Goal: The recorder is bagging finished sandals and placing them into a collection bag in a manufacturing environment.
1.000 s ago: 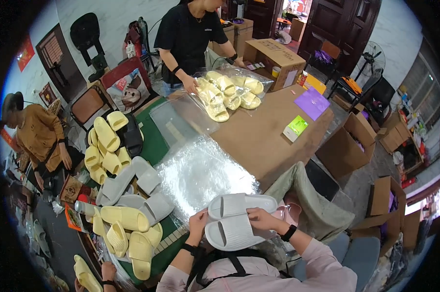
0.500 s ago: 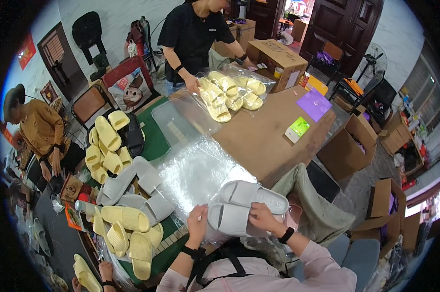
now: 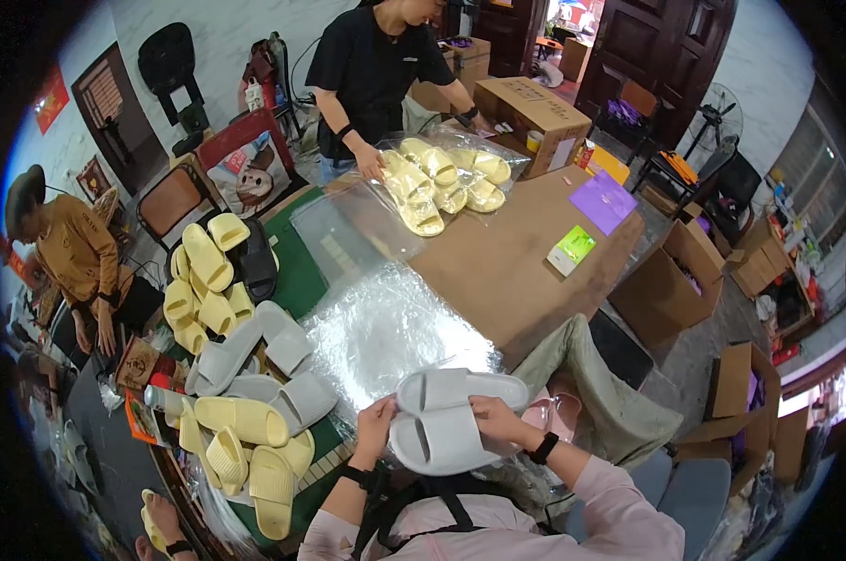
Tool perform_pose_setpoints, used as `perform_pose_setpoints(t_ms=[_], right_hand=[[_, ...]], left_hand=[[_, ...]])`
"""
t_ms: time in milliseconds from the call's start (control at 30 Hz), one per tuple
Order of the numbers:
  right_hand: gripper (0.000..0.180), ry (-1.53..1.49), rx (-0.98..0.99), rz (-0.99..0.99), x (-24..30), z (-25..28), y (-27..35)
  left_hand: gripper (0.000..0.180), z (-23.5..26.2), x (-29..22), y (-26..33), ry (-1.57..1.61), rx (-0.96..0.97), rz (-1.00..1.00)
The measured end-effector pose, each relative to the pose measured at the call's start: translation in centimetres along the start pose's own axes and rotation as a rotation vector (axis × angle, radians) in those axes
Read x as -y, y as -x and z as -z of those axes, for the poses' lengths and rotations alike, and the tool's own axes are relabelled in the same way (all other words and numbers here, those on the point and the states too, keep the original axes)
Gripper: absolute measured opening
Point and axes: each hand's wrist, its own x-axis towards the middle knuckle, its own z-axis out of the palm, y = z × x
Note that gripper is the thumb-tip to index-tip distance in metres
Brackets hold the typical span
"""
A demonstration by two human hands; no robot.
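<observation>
A pair of light grey slide sandals (image 3: 439, 438) is held over the near edge of the table, the two lying side by side. My right hand (image 3: 498, 418) grips them, its fingers at the strap of the nearer slide. At their left end my left hand (image 3: 376, 428) pinches the edge, the fingertips partly hidden. Clear plastic bags (image 3: 395, 327) lie flat just beyond the pair. To the left, more grey slides (image 3: 303, 402) and several pale yellow slides (image 3: 243, 420) are heaped on the green table top (image 3: 297, 290).
Across the table a co-worker in black (image 3: 376, 79) touches bagged yellow slides (image 3: 423, 178). An open cardboard box (image 3: 535, 117), a purple sheet (image 3: 602, 201) and a green-white box (image 3: 571, 250) occupy the far right. Another person (image 3: 77, 252) stands left; a co-worker's hand (image 3: 164, 519) shows lower left.
The grey pair has come nearer and slightly left, and the farther slide has turned. At the lower left, the other hands and their yellow slide have moved down and left.
</observation>
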Motion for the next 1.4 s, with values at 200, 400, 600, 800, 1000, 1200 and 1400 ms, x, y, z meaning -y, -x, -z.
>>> perform_pose_setpoints(t_ms=[200,400,600,800,1000,1200,1400], right_hand=[[0.008,0.196,-0.232,0.029,-2.7,-0.4,0.5],[0.008,0.712,-0.127,0.05,-2.4,0.1,0.4],[0.017,0.997,-0.29,0.222,0.3,-2.7,0.3],[0.022,0.921,-0.225,0.197,0.6,-4.9,0.3],[0.025,0.84,-0.251,0.044,0.2,-6.4,-1.7],[0.025,0.765,-0.423,-0.064,-1.3,-6.9,-3.3],[0.031,0.753,-0.402,0.236,-0.9,-6.4,-4.9]], left_hand=[[0.022,-2.1,-4.5,2.4,-0.462,-0.147,-0.342],[0.022,-2.3,-4.0,2.9,-0.531,-0.168,-0.576],[0.024,-2.9,-4.7,3.5,-0.657,-0.132,-0.574],[0.032,-3.6,-4.9,3.7,-0.886,-0.127,-0.663],[0.035,-3.3,-4.9,4.4,-0.863,0.014,-0.725],[0.037,-2.9,-5.8,5.4,-0.75,0.074,-0.701],[0.036,-3.6,-7.4,6.5,-0.804,0.118,-0.784]])
